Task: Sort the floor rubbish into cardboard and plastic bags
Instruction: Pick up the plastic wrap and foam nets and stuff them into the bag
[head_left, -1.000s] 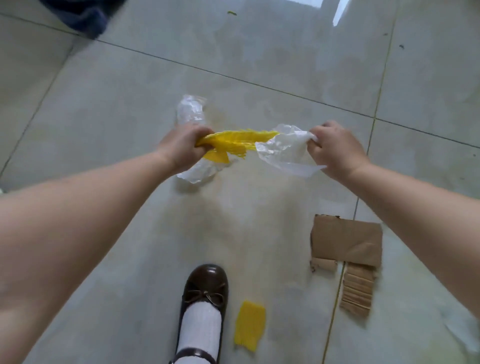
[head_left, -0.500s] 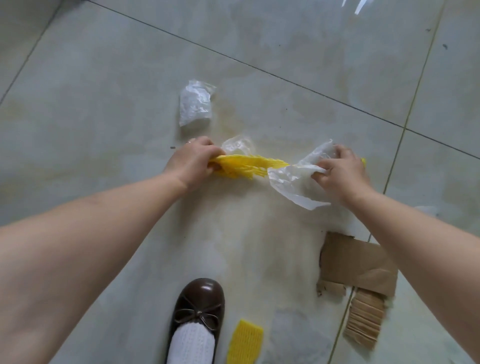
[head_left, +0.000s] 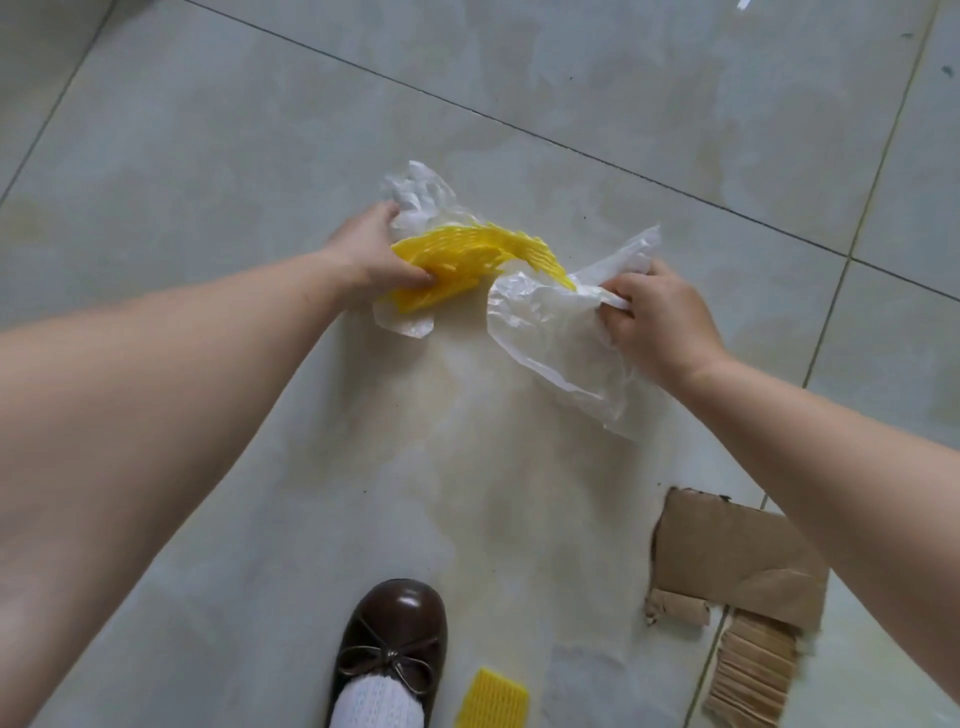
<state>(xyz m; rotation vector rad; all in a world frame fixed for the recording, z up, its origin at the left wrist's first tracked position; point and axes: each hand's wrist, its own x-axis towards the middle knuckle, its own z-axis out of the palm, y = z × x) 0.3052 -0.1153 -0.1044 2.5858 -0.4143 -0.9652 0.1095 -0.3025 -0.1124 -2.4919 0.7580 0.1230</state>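
Observation:
My left hand (head_left: 371, 254) grips a yellow foam net (head_left: 467, 257) together with crumpled clear plastic (head_left: 415, 200) that pokes out above and below the fist. The net arcs over to the right. My right hand (head_left: 657, 322) grips a clear plastic bag (head_left: 545, 332) at its bunched top, and the bag hangs down toward the floor. The net's far end meets the bag's mouth.
Torn brown cardboard (head_left: 737, 561) lies on the tiled floor at the lower right, with a corrugated strip (head_left: 753, 670) below it. A small yellow foam piece (head_left: 491, 701) lies beside my brown shoe (head_left: 392, 644).
The crumpled clear plastic that lay on the floor is now in my left hand with the net. Both hands are now lower in view. The bag hangs more open.

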